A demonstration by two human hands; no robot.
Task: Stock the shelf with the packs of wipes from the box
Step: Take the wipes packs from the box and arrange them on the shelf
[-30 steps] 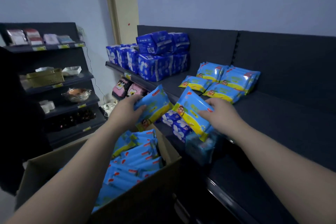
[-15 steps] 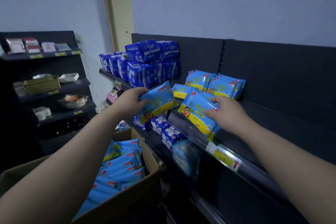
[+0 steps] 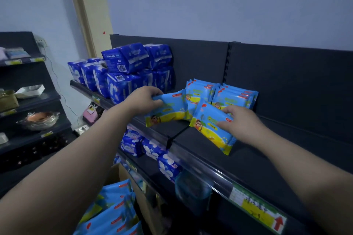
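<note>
My left hand (image 3: 142, 101) is clamped on one pack of wipes (image 3: 168, 108), fingers over its top edge at the 10 o'clock corner. My right hand (image 3: 242, 122) is clamped on a second wipes pack (image 3: 212, 129), fingers spread across its upper face. The hands are apart, one pack in each.

Both packs are over the top shelf (image 3: 238, 158), just in front of the stacked wipes (image 3: 219, 94) that stand against the back panel at 12 o'clock. The left pack's long axis runs from 8 o'clock to 2 o'clock. The right pack's runs from 10 o'clock to 4 o'clock and its lower end appears to rest on the shelf deck.

Judgement: the placement target lies at 12 o'clock from both hands. The right hand is nearer the stack. Each pack needs its long axis turned parallel to the stack before release.

The box (image 3: 114, 210) at 7 o'clock holds more packs.
</note>
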